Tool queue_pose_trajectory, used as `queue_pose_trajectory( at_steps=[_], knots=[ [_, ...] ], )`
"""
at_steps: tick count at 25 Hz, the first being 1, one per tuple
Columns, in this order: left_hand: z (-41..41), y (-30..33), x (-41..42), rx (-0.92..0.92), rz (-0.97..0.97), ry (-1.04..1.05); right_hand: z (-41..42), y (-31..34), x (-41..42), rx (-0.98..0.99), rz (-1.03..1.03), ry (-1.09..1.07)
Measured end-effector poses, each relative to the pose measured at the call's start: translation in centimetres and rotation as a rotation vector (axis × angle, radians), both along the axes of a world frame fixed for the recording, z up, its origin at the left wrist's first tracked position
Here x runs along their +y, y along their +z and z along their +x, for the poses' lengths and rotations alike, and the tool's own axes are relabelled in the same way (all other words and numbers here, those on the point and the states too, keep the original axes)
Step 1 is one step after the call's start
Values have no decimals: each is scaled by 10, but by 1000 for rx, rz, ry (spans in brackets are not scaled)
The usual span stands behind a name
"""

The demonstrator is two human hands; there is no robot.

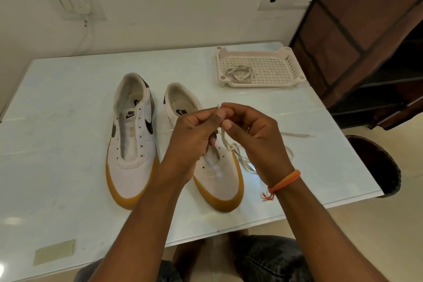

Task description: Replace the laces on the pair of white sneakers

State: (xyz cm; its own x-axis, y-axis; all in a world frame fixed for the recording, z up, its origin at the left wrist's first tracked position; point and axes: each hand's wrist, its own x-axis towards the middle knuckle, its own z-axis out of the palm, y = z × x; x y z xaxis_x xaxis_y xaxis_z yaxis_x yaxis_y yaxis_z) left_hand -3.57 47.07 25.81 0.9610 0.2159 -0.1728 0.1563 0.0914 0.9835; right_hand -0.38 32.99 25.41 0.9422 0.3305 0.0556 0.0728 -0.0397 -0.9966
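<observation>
Two white sneakers with tan soles stand side by side on the pale table, toes toward me. The left sneaker [132,142] has bare eyelets and no lace. Above the right sneaker [217,181] my left hand [194,137] and my right hand [254,137] meet, both pinching the tip end of a white lace [242,160]. That lace trails down over the shoe and off to the right across the table. Whether it passes through an eyelet is hidden by my hands.
A white perforated plastic tray [274,68] at the back right holds another coiled lace [239,73]. The table's right edge [357,158] is close to my right wrist, with a dark stool [375,162] beyond it. A wall with switch plates stands behind the table.
</observation>
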Motion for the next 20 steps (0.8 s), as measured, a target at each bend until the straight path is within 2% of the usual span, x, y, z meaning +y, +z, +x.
queue_pose_trajectory(
  at_steps=[5, 7, 10, 12, 16, 18, 20],
  knots=[
    [0, -4, 4, 131, -83, 10, 3, -12, 0, -37, -43, -102],
    [0, -6, 5, 141, -15, 36, 9, -17, -3, -126, -155, -109],
    [-12, -12, 10, 80, 284, 204, 12, -27, -9, -216, -406, -7],
    [-32, -19, 14, 112, 421, 293, 7, -32, -12, -274, -534, 108],
    [-73, -36, 8, 259, 413, 288, -4, -36, -6, -372, -763, 290],
    [-83, -42, -3, 255, 450, 272, -6, -38, 0, -448, -893, 295],
    [-84, -47, -11, 230, 453, 282, -9, -40, 5, -531, -931, 309]
  ],
)
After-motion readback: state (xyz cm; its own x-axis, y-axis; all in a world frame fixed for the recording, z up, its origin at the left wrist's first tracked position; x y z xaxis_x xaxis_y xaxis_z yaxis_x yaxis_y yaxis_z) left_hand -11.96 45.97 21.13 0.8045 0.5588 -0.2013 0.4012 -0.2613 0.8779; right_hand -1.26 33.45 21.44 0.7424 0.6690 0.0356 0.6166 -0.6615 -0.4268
